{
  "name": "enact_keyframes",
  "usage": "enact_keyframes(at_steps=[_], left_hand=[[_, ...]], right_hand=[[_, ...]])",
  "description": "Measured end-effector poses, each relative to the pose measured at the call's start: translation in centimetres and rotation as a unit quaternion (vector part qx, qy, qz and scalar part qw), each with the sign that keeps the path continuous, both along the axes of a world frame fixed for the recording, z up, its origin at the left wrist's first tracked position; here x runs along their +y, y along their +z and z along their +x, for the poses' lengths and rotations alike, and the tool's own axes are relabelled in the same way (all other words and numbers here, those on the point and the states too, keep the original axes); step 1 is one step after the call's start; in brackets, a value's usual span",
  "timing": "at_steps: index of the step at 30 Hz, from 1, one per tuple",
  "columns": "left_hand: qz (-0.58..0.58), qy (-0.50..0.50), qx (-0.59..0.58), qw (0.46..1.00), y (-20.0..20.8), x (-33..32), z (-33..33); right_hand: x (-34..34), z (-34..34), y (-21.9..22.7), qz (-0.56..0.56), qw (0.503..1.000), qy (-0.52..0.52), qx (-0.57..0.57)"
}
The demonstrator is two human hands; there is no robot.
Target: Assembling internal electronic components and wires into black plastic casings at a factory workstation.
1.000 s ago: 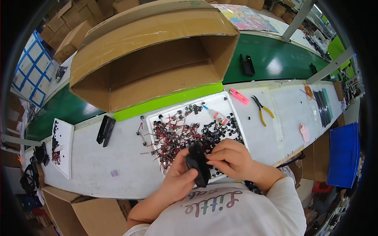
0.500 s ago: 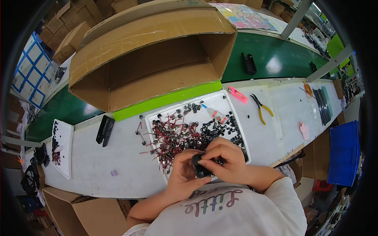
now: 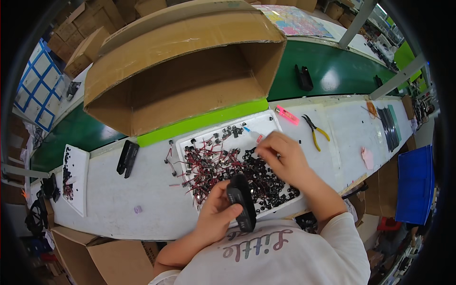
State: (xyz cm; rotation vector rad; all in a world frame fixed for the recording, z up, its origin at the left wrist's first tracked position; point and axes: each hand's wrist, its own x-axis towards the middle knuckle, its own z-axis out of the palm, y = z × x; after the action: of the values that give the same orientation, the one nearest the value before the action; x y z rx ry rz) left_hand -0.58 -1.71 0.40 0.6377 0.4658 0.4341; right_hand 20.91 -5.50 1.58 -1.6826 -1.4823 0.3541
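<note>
My left hand [image 3: 216, 213] grips a long black plastic housing [image 3: 242, 202], tilted upright over the near edge of a white foam tray [image 3: 187, 142]. My right hand [image 3: 280, 154] is over the tray's right side, fingers bent and drawn together. It partly covers a small glue bottle [image 3: 253, 133] with a blue tip; whether the fingers touch the bottle or pinch a small part is hidden. Small black parts with red and black wires [image 3: 209, 166] lie heaped in the tray's left half. Loose small black plastic pieces [image 3: 270, 183] fill the right half.
A large open carton [image 3: 190, 80] stands behind the tray on a green strip [image 3: 204, 122]. Yellow-handled pliers [image 3: 315, 132] and a pink lighter-like item [image 3: 287, 115] lie at right. Another black housing [image 3: 128, 158] and a smaller white tray [image 3: 76, 190] are at left.
My right hand has left the housing and moved up and right over the tray toward the glue bottle. In my left hand the housing now shows its full length.
</note>
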Motion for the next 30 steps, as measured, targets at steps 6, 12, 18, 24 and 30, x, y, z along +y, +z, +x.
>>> enact_keyframes(at_steps=[6, 12, 18, 24, 30], left_hand=[[-0.067, 0.003, 0.015, 0.998, 0.0, 0.7, -0.4], [-0.087, 0.014, 0.027, 0.996, -0.1, 0.5, -0.6], [-0.048, 0.011, 0.026, 0.998, 0.1, 0.6, -0.5], [-0.043, -0.005, -0.013, 0.999, 0.6, 0.6, -0.4], [-0.031, -0.006, -0.017, 0.999, 0.9, 0.5, -0.3]], right_hand=[[1.6, 4.8, -0.7, 0.009, 0.927, 0.123, -0.355], [1.5, 4.5, -1.3, -0.079, 0.913, 0.219, -0.334], [-0.2, 0.7, -0.2, 0.171, 0.968, 0.152, -0.1], [-2.1, -1.9, 1.0, 0.222, 0.946, 0.23, 0.05], [-2.2, -2.6, 0.8, 0.244, 0.945, 0.212, 0.056]])
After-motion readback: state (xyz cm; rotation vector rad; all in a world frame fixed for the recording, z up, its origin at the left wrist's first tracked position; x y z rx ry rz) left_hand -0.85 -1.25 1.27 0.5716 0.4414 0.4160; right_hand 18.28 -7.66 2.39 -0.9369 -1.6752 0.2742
